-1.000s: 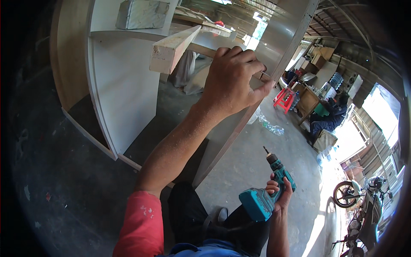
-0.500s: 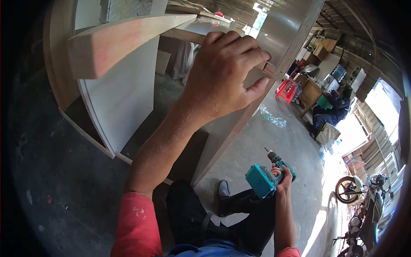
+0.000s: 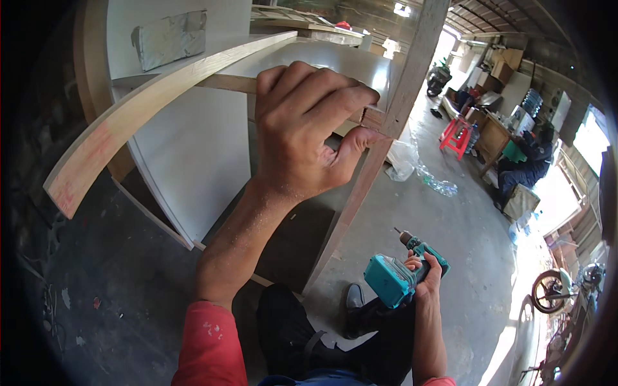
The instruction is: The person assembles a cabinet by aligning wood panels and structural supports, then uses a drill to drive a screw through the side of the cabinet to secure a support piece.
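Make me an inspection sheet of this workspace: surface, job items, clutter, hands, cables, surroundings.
Surface: grey floor, small scraps at left.
Job's things: teal drill; pale wooden strip beside a white panel.
Clutter: clear plastic on the floor beyond the wooden post.
Hands: left hand curls about a wooden end at the post, grip unclear; right hand grips the drill.
Cables: nothing seen clearly; the lower left is dark.
Surroundings: red stool, person seated by a desk, motorcycle at right.

Smooth white panel (image 3: 203,154), faint sheen, bare-grained wooden strip (image 3: 154,90) above it, rough wooden upright (image 3: 412,77) right of it, teal plastic drill (image 3: 388,280) lower right of it, matt red cloth sleeve (image 3: 207,347) below it.
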Demonstrator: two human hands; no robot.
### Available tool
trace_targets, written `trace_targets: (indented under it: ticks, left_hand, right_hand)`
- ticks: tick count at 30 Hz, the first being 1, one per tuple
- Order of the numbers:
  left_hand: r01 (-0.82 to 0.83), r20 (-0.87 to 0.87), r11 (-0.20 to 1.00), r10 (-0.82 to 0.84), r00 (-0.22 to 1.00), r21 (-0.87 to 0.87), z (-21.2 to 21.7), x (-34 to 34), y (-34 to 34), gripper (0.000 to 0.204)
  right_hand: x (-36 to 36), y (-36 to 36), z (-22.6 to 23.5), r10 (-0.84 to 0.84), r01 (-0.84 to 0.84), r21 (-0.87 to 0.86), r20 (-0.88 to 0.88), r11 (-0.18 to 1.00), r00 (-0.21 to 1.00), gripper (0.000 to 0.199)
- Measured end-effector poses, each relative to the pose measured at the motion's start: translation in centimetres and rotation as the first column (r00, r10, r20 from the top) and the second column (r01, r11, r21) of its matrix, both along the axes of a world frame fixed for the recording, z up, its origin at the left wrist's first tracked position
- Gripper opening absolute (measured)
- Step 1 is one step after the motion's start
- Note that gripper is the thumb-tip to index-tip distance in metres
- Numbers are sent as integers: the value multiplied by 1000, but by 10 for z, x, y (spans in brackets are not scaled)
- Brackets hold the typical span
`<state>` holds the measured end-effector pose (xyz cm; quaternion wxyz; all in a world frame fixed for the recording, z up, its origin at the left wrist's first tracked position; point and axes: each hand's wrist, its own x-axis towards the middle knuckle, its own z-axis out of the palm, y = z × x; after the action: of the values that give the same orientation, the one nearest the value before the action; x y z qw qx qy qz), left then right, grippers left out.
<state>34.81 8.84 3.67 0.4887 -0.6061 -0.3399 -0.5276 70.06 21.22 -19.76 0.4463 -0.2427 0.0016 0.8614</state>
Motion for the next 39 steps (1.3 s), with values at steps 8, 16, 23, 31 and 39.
trace_targets:
  ticks: [8,16,23,31,39]
  left_hand:
    - [18,-7,999,-18,1000,36,-1,6,6,32]
    - [21,17,990,-24,1000,136,-44,-10,-23,35]
    - [284,633,918,-397,665,277,-62,-35,-45,52]
    - [116,587,978,-197,785,172,-3,-57,-52,35]
    - [168,360,654,-591,722,737,-3,-13,-126,53]
  right_hand:
    - [11,8,-12,123,-115,59,-155,992,980,41]
    - [6,11,-18,121,-119,27,-124,993,985,40]
    - [7,8,-12,98,-97,18,-85,995,992,40]
    - [3,7,-13,58,-55,51,-73,997,996,40]
    - [0,7,-12,96,-89,76,-93,993,991,38]
